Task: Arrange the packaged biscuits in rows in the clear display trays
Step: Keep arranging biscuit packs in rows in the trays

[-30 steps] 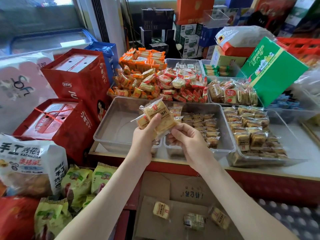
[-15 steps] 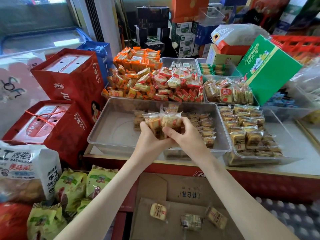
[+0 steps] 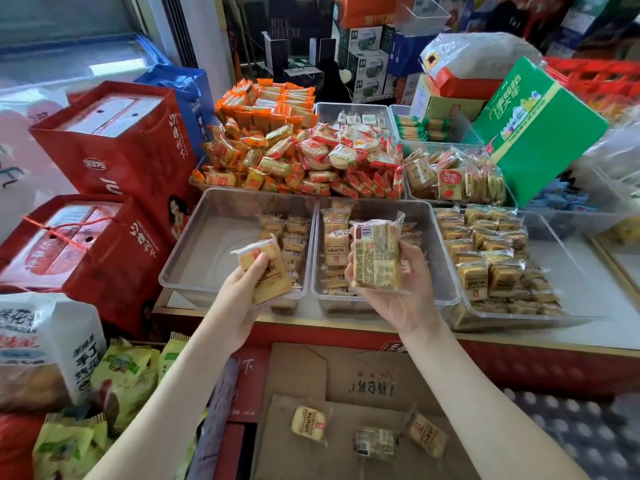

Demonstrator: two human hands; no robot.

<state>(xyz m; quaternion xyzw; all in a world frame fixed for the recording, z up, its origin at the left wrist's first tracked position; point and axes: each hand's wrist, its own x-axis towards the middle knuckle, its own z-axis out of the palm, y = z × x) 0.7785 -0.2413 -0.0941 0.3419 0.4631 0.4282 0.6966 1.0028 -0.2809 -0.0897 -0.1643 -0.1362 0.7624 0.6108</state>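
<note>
Plastic-wrapped biscuit pack pinched in L grip over left tray, second pack clasped back-label-up in R grip over middle tray: prob. best flip R pack face-up, then butt each vs. laid rows, edges square, no overlap.

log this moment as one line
left grip: holds biscuit pack over left tray | right grip: holds second pack over middle tray

Reaching forward with both bare forearms, apart. Pinching a slanted packet in the left hand, thumb on top. Cradling an upright packet in the right hand, palm up, fingers curled round it.
</note>
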